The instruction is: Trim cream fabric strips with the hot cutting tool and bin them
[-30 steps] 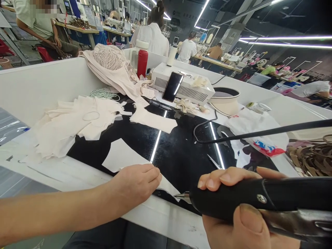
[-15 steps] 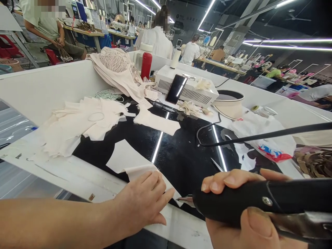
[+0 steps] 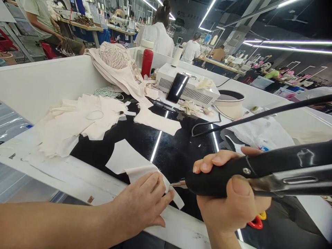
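left hand (image 3: 141, 204) pressing fabric piece (image 3: 135, 162), right hand (image 3: 228, 204) gripping black tool (image 3: 259, 169)

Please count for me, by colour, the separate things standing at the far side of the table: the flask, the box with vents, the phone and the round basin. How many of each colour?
Red: 1, the flask
White: 2, the vented box and the round basin
Black: 1, the phone, which leans on the box
Total: 4

Black glass table (image 3: 178, 152) w/ fabric pcs (image 3: 77, 121), white box (image 3: 186, 86).
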`<control>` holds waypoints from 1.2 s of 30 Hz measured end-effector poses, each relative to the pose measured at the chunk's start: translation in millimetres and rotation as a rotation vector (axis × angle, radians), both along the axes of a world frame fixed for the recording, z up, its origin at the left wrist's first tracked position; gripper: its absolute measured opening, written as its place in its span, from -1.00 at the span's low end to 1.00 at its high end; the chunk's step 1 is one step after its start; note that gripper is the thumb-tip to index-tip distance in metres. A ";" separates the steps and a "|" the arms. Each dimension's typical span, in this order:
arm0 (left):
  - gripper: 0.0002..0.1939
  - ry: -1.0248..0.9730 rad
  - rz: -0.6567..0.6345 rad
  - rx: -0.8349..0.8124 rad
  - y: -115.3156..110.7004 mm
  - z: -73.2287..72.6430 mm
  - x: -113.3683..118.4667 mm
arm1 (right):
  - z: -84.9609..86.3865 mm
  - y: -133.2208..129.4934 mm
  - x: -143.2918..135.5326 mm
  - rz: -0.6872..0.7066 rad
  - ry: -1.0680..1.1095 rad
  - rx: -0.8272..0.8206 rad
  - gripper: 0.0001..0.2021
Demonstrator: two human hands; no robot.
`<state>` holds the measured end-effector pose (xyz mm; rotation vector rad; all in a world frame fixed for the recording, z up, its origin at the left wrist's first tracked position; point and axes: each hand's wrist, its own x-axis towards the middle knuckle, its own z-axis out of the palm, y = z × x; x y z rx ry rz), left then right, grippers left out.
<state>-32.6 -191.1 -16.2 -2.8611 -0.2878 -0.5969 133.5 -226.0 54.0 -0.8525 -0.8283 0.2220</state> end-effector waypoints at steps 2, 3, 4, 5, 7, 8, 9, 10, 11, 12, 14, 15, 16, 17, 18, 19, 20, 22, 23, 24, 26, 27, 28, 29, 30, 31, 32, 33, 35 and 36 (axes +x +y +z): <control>-0.09 0.004 -0.010 -0.003 0.0 0.5 0.5 | 2.3 -0.7 -0.4 -0.005 0.005 -0.024 -0.66; -0.10 0.009 -0.014 -0.004 0.2 0.8 0.6 | 3.2 -0.3 -0.7 -0.003 0.011 -0.030 -0.66; -0.11 0.014 -0.013 -0.003 0.3 0.9 0.7 | 3.9 0.6 -1.0 0.001 0.018 -0.031 -0.67; -0.12 0.016 -0.014 0.000 0.5 1.0 0.8 | 4.2 2.0 -1.2 0.004 0.024 -0.021 -0.67; -0.14 0.020 -0.013 0.003 0.4 0.6 0.9 | 3.8 5.2 -1.4 0.004 0.022 0.000 -0.66; -0.14 0.018 -0.016 0.001 0.3 0.2 1.0 | 3.3 6.8 -1.4 0.006 0.014 0.007 -0.65; -0.15 0.010 -0.020 -0.001 0.3 -0.4 0.9 | 2.6 8.0 -1.4 0.011 0.006 0.008 -0.64; -0.14 0.001 -0.027 -0.005 0.3 -0.9 0.8 | 2.1 8.8 -1.4 0.019 -0.001 0.005 -0.63; -0.14 -0.006 -0.033 -0.009 0.5 -1.4 0.5 | 1.6 9.2 -1.5 0.024 -0.006 -0.001 -0.63; -0.13 -0.013 -0.039 -0.013 0.7 -1.7 0.2 | 1.5 9.3 -1.7 0.027 -0.006 -0.010 -0.63; -0.13 -0.021 -0.046 -0.016 1.3 -2.0 -0.6 | 1.9 8.8 -2.5 0.019 0.002 -0.024 -0.64; -0.14 -0.021 -0.049 -0.018 1.5 -1.9 -1.0 | 2.4 8.5 -3.0 0.012 0.006 -0.031 -0.65; -0.14 -0.019 -0.052 -0.020 1.6 -1.9 -1.4 | 3.0 8.4 -3.5 0.008 0.010 -0.035 -0.65; -0.14 -0.018 -0.054 -0.019 1.6 -1.9 -1.9 | 3.6 8.6 -3.9 0.006 0.014 -0.037 -0.65; -0.14 -0.012 -0.058 -0.019 1.5 -2.1 -2.3 | 4.3 9.1 -4.2 0.007 0.017 -0.034 -0.64; -0.15 -0.004 -0.061 -0.017 1.3 -2.4 -2.7 | 4.9 10.0 -4.3 0.005 0.019 -0.026 -0.63; -0.15 0.006 -0.063 -0.015 1.2 -2.9 -3.0 | 5.4 11.1 -4.3 0.004 0.021 -0.018 -0.63; -0.16 0.033 -0.063 -0.015 0.8 -3.9 -3.4 | 5.9 13.8 -3.9 -0.002 0.021 -0.007 -0.63; -0.16 0.047 -0.063 -0.018 0.7 -4.3 -3.5 | 5.9 15.2 -3.7 -0.002 0.019 -0.010 -0.63; -0.17 0.059 -0.063 -0.024 0.7 -4.5 -3.5 | 5.7 16.4 -3.7 0.002 0.017 -0.013 -0.63; -0.19 0.071 -0.067 -0.033 0.8 -4.1 -3.1 | 4.6 18.0 -3.9 0.018 0.013 -0.018 -0.63; -0.19 0.068 -0.067 -0.033 0.8 -3.6 -2.9 | 3.9 18.5 -4.3 0.026 0.013 -0.014 -0.63; -0.20 0.063 -0.067 -0.030 0.9 -3.1 -2.7 | 3.1 18.8 -4.7 0.034 0.015 -0.009 -0.63; -0.20 0.059 -0.064 -0.025 1.0 -2.6 -2.5 | 2.3 19.0 -5.2 0.041 0.018 -0.004 -0.63; -0.20 0.051 -0.062 -0.018 1.1 -2.2 -2.4 | 1.7 19.2 -5.6 0.045 0.020 -0.002 -0.63; -0.20 0.044 -0.058 -0.013 1.1 -2.2 -2.3 | 1.2 19.6 -5.9 0.047 0.020 -0.003 -0.64; -0.20 0.038 -0.056 -0.008 1.0 -2.4 -2.4 | 0.9 20.0 -6.0 0.047 0.018 -0.007 -0.64; -0.20 0.031 -0.053 -0.004 0.9 -2.9 -2.5 | 0.9 20.6 -6.0 0.047 0.013 -0.011 -0.65; -0.19 0.015 -0.048 0.000 0.5 -4.7 -2.6 | 1.4 22.3 -5.6 0.047 0.011 -0.019 -0.66; -0.19 0.008 -0.045 0.000 0.2 -5.7 -2.6 | 1.9 23.2 -5.2 0.047 0.015 -0.018 -0.66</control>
